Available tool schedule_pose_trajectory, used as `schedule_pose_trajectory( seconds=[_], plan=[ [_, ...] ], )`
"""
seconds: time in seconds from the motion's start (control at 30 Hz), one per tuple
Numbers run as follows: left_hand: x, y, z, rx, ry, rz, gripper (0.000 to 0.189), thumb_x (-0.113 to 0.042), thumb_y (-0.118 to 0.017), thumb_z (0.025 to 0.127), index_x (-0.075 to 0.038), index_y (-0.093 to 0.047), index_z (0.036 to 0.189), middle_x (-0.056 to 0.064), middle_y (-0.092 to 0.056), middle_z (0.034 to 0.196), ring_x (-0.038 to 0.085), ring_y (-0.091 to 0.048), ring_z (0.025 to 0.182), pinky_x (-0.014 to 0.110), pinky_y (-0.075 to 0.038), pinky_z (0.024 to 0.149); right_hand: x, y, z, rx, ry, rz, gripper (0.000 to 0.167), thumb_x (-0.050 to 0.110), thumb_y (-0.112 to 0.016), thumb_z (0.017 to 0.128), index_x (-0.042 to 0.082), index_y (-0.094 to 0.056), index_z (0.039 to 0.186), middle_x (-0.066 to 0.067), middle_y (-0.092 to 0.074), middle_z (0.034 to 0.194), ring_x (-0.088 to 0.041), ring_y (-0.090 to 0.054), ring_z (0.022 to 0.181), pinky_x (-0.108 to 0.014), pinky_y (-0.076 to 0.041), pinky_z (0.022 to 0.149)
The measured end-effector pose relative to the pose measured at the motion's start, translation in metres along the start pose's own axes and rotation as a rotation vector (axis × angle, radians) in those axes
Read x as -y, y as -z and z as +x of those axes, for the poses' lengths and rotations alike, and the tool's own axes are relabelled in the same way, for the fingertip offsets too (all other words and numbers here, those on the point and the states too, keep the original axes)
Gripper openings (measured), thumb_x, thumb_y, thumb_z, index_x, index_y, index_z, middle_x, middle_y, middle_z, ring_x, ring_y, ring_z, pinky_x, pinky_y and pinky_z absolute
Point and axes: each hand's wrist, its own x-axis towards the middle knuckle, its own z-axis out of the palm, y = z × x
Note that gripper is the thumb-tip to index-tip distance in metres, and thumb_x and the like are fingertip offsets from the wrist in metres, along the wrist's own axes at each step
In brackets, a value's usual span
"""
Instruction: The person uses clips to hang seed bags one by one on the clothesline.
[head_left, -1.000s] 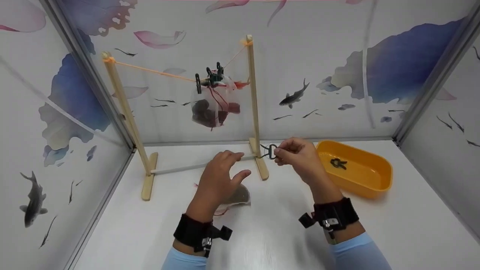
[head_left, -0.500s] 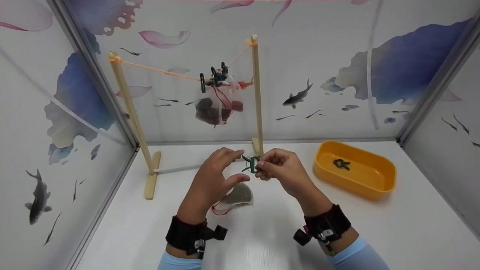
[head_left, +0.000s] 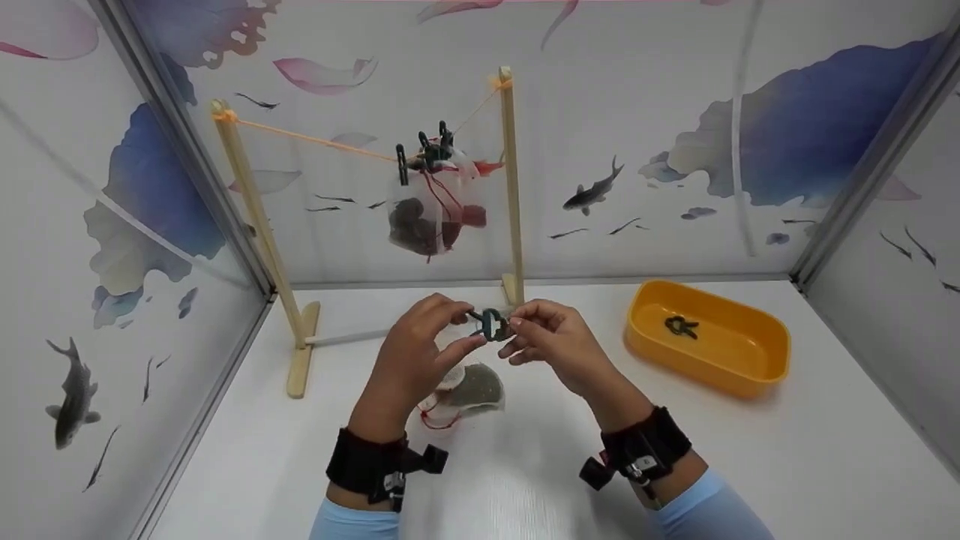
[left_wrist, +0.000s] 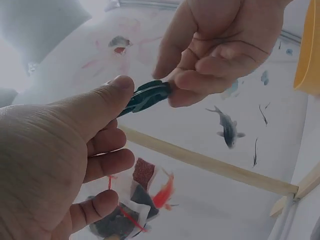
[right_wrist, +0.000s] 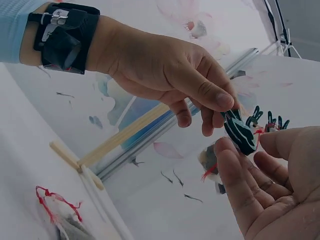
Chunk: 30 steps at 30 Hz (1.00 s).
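Note:
A dark green spring clip (head_left: 493,325) is held between both hands above the table. My left hand (head_left: 415,352) pinches its handles between thumb and forefinger, seen closely in the left wrist view. The fingertips of my right hand (head_left: 556,341) hold its other end. Below them on the table lies a small clear bag (head_left: 480,388) with grey-green contents and a red drawstring. Behind, an orange string (head_left: 315,141) runs between two wooden posts. Bags (head_left: 427,217) with dark and red contents hang from it by several dark clips (head_left: 433,152).
A yellow tray (head_left: 709,379) at the right holds one more dark green clip (head_left: 681,326). The left post (head_left: 259,225) and right post (head_left: 511,187) stand on wooden feet, joined by a pale rod (head_left: 349,337) low over the table. Printed wall panels enclose the table.
My right hand has brought the clip leftward from beside the right post to my left hand. My left thumb and forefinger have closed on its handles.

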Motion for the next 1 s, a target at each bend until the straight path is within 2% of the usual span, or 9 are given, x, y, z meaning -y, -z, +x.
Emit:
schedule_pose_trajectory(
  seconds=[0.07, 0.17, 0.27, 0.37, 0.47, 0.53, 0.67, 0.8, 1.0],
  plan=[
    [0.005, 0.002, -0.002, -0.033, -0.003, 0.036, 0.038, -0.032, -0.09, 0.1, -0.009, -0.08, 0.129, 0.005, -0.078, 0.115, 0.022, -0.076, 0.109, 0.043, -0.065, 0.093, -0.009, -0.003, 0.002, 0.018, -0.009, -0.098, 0.016, 0.012, -0.069, 0.113, -0.003, -0.073, 0.118, -0.013, -0.082, 0.108, -0.022, -0.085, 0.091, -0.037, -0.071, 0.082],
    [0.011, 0.005, -0.005, -0.097, -0.005, 0.107, 0.036, -0.034, -0.09, 0.099, -0.009, -0.082, 0.124, 0.005, -0.079, 0.107, 0.021, -0.076, 0.102, 0.042, -0.066, 0.087, -0.028, -0.012, 0.005, 0.086, 0.001, -0.365, 0.019, 0.015, -0.072, 0.111, -0.001, -0.078, 0.118, -0.014, -0.083, 0.113, -0.022, -0.083, 0.102, -0.039, -0.069, 0.087],
    [0.016, 0.007, -0.006, -0.163, -0.018, 0.162, 0.034, -0.036, -0.09, 0.099, -0.01, -0.084, 0.119, 0.005, -0.078, 0.1, 0.02, -0.076, 0.095, 0.041, -0.065, 0.079, -0.048, -0.023, 0.006, 0.221, 0.029, -0.639, 0.017, 0.017, -0.078, 0.108, 0.005, -0.083, 0.12, -0.011, -0.082, 0.127, -0.024, -0.078, 0.121, -0.046, -0.066, 0.101],
    [0.02, 0.007, -0.006, -0.224, -0.031, 0.191, 0.032, -0.036, -0.091, 0.098, -0.01, -0.085, 0.114, 0.004, -0.077, 0.094, 0.02, -0.075, 0.088, 0.04, -0.064, 0.073, -0.065, -0.033, 0.004, 0.383, 0.066, -0.863, 0.027, 0.018, -0.084, 0.104, 0.011, -0.083, 0.13, -0.004, -0.078, 0.142, -0.023, -0.07, 0.137, -0.048, -0.059, 0.115],
    [0.022, 0.007, -0.006, -0.271, -0.019, 0.196, 0.03, -0.035, -0.092, 0.096, -0.009, -0.086, 0.11, 0.004, -0.077, 0.09, 0.02, -0.075, 0.085, 0.04, -0.061, 0.069, -0.077, -0.039, 0.001, 0.467, 0.116, -1.061, 0.038, 0.02, -0.09, 0.099, 0.016, -0.081, 0.136, 0.0, -0.071, 0.151, -0.019, -0.064, 0.145, -0.043, -0.056, 0.121],
    [0.022, 0.006, -0.007, -0.291, -0.002, 0.198, 0.03, -0.035, -0.092, 0.095, -0.008, -0.087, 0.108, 0.004, -0.077, 0.088, 0.021, -0.075, 0.084, 0.041, -0.061, 0.068, -0.082, -0.041, -0.002, 0.453, 0.134, -1.145, 0.041, 0.019, -0.092, 0.096, 0.019, -0.082, 0.136, 0.002, -0.069, 0.151, -0.018, -0.066, 0.142, -0.042, -0.06, 0.114],
    [0.021, 0.005, -0.008, -0.303, 0.015, 0.195, 0.028, -0.034, -0.092, 0.096, -0.008, -0.088, 0.106, 0.004, -0.077, 0.087, 0.022, -0.076, 0.082, 0.041, -0.061, 0.068, -0.088, -0.041, -0.006, 0.376, 0.161, -1.267, 0.045, 0.022, -0.095, 0.095, 0.029, -0.082, 0.137, 0.005, -0.07, 0.147, -0.017, -0.069, 0.133, -0.046, -0.063, 0.098],
    [0.02, 0.003, -0.007, -0.31, 0.015, 0.197, 0.028, -0.034, -0.092, 0.095, -0.007, -0.088, 0.104, 0.005, -0.077, 0.085, 0.022, -0.075, 0.079, 0.041, -0.061, 0.067, -0.092, -0.041, -0.007, 0.313, 0.213, -1.355, 0.044, 0.032, -0.098, 0.093, 0.032, -0.084, 0.136, 0.006, -0.074, 0.136, -0.016, -0.072, 0.125, -0.047, -0.058, 0.085],
    [0.021, 0.002, -0.007, -0.304, 0.014, 0.204, 0.026, -0.032, -0.092, 0.095, -0.007, -0.088, 0.102, 0.004, -0.077, 0.084, 0.02, -0.073, 0.075, 0.04, -0.059, 0.063, -0.094, -0.043, -0.007, 0.302, 0.327, -1.429, 0.031, 0.034, -0.095, 0.096, 0.03, -0.089, 0.126, 0.003, -0.077, 0.126, -0.018, -0.074, 0.117, -0.04, -0.05, 0.076]
  ],
)
